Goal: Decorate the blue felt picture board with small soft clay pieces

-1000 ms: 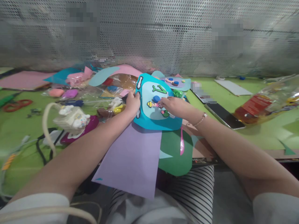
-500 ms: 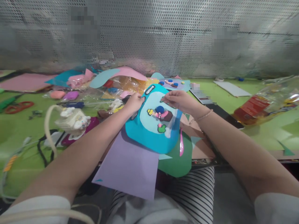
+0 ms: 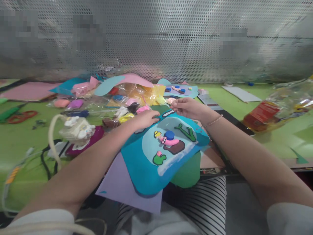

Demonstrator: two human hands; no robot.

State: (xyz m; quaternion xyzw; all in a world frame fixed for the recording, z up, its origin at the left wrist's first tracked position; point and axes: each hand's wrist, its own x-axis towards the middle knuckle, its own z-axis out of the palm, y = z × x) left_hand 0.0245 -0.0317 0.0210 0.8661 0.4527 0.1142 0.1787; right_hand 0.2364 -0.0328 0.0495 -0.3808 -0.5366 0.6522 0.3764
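Note:
A blue craft card (image 3: 144, 176) lies tilted over the table's front edge, its picture facing me. On its pale oval are a clay figure with a yellow head and pink body (image 3: 171, 142), a blue clay dome (image 3: 169, 135), a brown clay shape (image 3: 174, 147), a green clay cactus (image 3: 159, 159) and a green clay branch (image 3: 187, 133). My left hand (image 3: 148, 119) grips the card's upper left edge with bent fingers. At the upper edge, beside a white dark-rimmed patch (image 3: 168, 113), my right hand (image 3: 187, 107) is pinched; whatever its fingertips hold is too small to name.
Beneath the card are a purple sheet (image 3: 114, 182) and a green sheet (image 3: 189, 173). Bagged clay pieces (image 3: 137, 94) and a decorated card (image 3: 181, 90) sit behind. Red-handled scissors (image 3: 23, 117) and a white device (image 3: 75, 129) lie left; a phone (image 3: 232, 122) and bottle (image 3: 264, 111) right.
The card has turned and come lower, towards me, uncovering the green branch. My left hand has shifted right and lower along its edge. My right hand has moved from the oval to the upper edge.

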